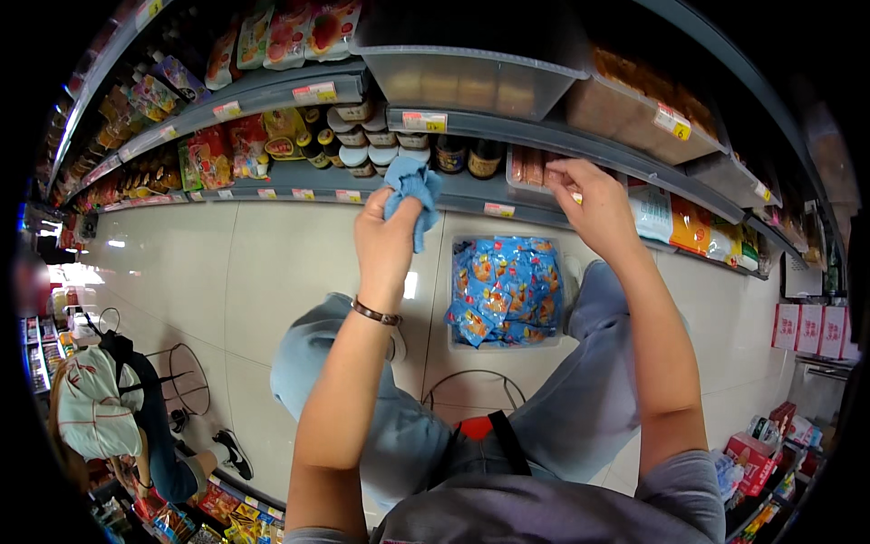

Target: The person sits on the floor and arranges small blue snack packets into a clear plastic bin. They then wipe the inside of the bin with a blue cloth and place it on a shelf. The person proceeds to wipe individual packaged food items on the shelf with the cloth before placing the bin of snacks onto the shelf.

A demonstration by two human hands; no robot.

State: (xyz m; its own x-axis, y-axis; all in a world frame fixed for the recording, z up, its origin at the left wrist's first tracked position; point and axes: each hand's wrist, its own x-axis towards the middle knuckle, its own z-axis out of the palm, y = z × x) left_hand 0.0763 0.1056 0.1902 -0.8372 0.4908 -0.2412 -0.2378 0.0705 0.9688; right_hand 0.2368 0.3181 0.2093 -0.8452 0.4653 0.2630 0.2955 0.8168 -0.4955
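Observation:
My left hand (393, 228) grips a crumpled blue cloth (414, 194) in front of the lower shelf, near several stacked jars with pale lids (355, 158). My right hand (590, 200) is raised at a clear plastic bin (527, 170) of reddish packets on that shelf; its fingertips are at the bin's right part, and whether they touch it cannot be told. Dark glass bottles (484, 160) stand left of this bin. On the floor between my legs is a clear plastic tub (454, 340) heaped with blue snack packets (506, 292).
Large clear bins (469, 75) occupy the shelf above my hands, whose edge (469, 124) juts out. Bagged goods (690, 228) lie at the right. Another person (102, 401) sits low at the left, beside more shelving. Pink-and-white boxes (809, 330) stand at the far right.

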